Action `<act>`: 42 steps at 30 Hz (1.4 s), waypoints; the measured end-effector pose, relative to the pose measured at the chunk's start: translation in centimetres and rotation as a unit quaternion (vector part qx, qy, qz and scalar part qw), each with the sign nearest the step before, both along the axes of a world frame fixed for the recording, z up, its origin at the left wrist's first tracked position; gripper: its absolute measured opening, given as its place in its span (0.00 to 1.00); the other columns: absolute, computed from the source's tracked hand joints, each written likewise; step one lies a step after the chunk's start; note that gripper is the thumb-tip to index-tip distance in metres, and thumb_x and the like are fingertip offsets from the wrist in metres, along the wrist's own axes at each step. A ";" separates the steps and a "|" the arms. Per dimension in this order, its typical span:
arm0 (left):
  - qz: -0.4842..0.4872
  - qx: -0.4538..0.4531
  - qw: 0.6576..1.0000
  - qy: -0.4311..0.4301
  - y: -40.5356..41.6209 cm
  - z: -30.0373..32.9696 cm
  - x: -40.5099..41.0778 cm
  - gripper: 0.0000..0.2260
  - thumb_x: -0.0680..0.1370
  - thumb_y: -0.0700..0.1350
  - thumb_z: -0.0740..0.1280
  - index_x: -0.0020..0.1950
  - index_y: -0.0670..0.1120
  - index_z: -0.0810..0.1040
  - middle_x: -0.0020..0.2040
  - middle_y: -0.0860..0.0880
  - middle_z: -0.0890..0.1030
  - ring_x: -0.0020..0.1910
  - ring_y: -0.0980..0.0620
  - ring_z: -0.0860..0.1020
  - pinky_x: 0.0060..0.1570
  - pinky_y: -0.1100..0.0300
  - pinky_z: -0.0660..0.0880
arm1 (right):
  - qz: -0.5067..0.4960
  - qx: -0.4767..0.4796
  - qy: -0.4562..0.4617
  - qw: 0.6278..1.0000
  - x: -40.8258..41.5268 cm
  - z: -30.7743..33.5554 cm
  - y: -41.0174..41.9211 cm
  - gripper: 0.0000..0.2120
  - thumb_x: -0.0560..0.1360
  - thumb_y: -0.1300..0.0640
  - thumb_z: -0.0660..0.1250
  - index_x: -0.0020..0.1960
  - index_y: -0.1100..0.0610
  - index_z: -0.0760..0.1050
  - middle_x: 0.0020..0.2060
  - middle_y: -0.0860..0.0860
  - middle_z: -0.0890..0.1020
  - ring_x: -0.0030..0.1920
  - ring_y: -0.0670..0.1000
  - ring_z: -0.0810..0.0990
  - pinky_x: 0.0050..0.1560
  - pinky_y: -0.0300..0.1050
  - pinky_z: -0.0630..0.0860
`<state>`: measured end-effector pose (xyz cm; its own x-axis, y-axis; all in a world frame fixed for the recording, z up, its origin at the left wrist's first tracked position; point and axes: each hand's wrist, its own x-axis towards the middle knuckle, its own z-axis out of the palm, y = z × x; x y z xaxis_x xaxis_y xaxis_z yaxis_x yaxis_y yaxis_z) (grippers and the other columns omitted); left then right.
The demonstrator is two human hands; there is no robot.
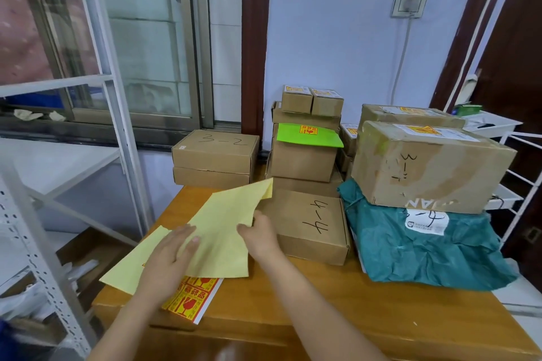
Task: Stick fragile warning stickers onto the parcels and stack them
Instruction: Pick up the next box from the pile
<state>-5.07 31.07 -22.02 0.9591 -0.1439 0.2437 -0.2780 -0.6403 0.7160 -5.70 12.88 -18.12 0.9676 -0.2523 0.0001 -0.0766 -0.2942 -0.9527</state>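
My right hand (259,236) pinches the edge of a pale yellow backing sheet (225,226), which is lifted toward the box marked 4-4 (313,224). My left hand (171,258) lies flat with straight fingers on the yellow sheets. Below them a sheet of red-and-yellow fragile stickers (190,299) pokes out on the wooden table (322,308). Behind stand stacked cardboard parcels (305,138), some bearing fragile stickers, and a green envelope (308,135) with one.
Two flat boxes marked 3-2 (215,155) stand at the back left. A big carton (428,165) rests on a teal bag parcel (425,246) at right. White metal shelving (44,243) flanks the left, a white rack (516,179) the right.
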 end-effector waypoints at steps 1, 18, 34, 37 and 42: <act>0.044 0.028 0.999 -0.013 0.4 -0.1 0.4 0.26 0.77 0.62 0.57 0.71 0.50 0.69 0.72 0.50 0.68 0.71 0.49 0.65 0.69 0.49 0.62 | -0.011 -0.001 -0.004 1.000 -0.1 0.1 -0.7 0.11 0.78 0.63 0.61 0.60 0.58 0.73 0.57 0.52 0.80 0.56 0.54 0.78 0.49 0.43 0.75; 0.228 0.170 0.953 0.103 4.8 -2.1 4.4 0.30 0.77 0.64 0.59 0.64 0.40 0.72 0.60 0.38 0.74 0.62 0.38 0.70 0.59 0.43 0.69 | -0.155 -0.074 -0.056 0.984 -1.6 0.9 -8.1 0.09 0.78 0.65 0.61 0.58 0.59 0.75 0.49 0.51 0.79 0.47 0.50 0.78 0.44 0.40 0.75; 0.246 0.176 0.947 0.105 5.1 -0.4 4.4 0.30 0.66 0.62 0.74 0.56 0.41 0.74 0.55 0.39 0.76 0.55 0.39 0.73 0.51 0.47 0.73 | -0.152 -0.097 -0.061 0.982 -1.1 0.9 -7.6 0.10 0.78 0.64 0.61 0.59 0.60 0.74 0.50 0.51 0.78 0.49 0.50 0.77 0.48 0.43 0.76; 0.205 0.110 0.960 0.157 5.1 0.5 4.4 0.23 0.66 0.56 0.77 0.50 0.42 0.75 0.43 0.45 0.79 0.43 0.46 0.77 0.40 0.51 0.75 | -0.150 -0.098 -0.062 0.982 -1.0 0.9 -7.5 0.10 0.78 0.64 0.61 0.59 0.60 0.74 0.49 0.50 0.78 0.48 0.50 0.77 0.46 0.42 0.75; 0.188 0.077 0.967 0.156 4.6 0.8 3.8 0.16 0.68 0.52 0.76 0.43 0.43 0.76 0.37 0.46 0.79 0.37 0.48 0.78 0.36 0.53 0.74 | -0.148 -0.097 -0.064 0.982 -1.0 0.9 -7.5 0.10 0.78 0.64 0.62 0.59 0.60 0.74 0.51 0.51 0.79 0.51 0.51 0.78 0.49 0.43 0.76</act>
